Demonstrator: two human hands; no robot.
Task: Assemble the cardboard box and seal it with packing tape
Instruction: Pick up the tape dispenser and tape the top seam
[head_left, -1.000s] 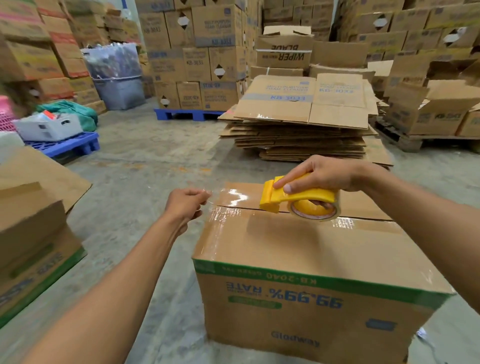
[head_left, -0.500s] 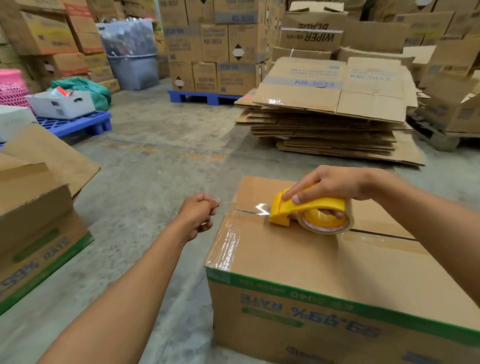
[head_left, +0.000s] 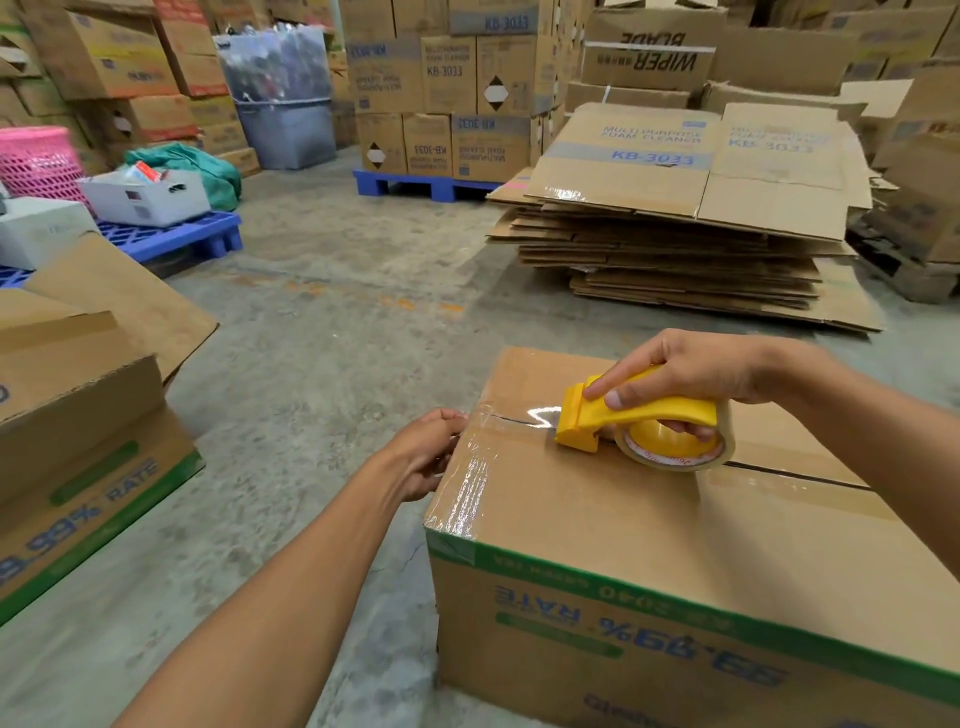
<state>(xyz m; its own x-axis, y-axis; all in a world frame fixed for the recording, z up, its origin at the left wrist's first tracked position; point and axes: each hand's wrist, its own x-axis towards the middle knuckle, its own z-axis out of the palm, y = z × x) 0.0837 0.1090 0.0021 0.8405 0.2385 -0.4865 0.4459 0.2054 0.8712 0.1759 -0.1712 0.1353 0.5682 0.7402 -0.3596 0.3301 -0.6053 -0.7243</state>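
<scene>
A brown cardboard box (head_left: 649, 525) with a green stripe stands on the concrete floor, its top flaps folded shut. My right hand (head_left: 691, 371) grips a yellow tape dispenser (head_left: 644, 421) that rests on the centre seam near the box's left end. A short stretch of clear tape (head_left: 514, 415) runs from the dispenser to the left edge. My left hand (head_left: 426, 452) presses the tape end against the upper left side of the box. Clear tape also shines along the left top edge.
A stack of flattened cartons (head_left: 685, 228) lies behind the box. An open carton (head_left: 78, 436) stands at the left. Blue pallets (head_left: 171, 239) with white bins and a pink basket (head_left: 36, 161) sit far left. Stacked cartons (head_left: 441, 88) line the back.
My left hand has moved right and now touches the box's left edge with the tape end. The dispenser has come down onto the seam. The view has shifted closer.
</scene>
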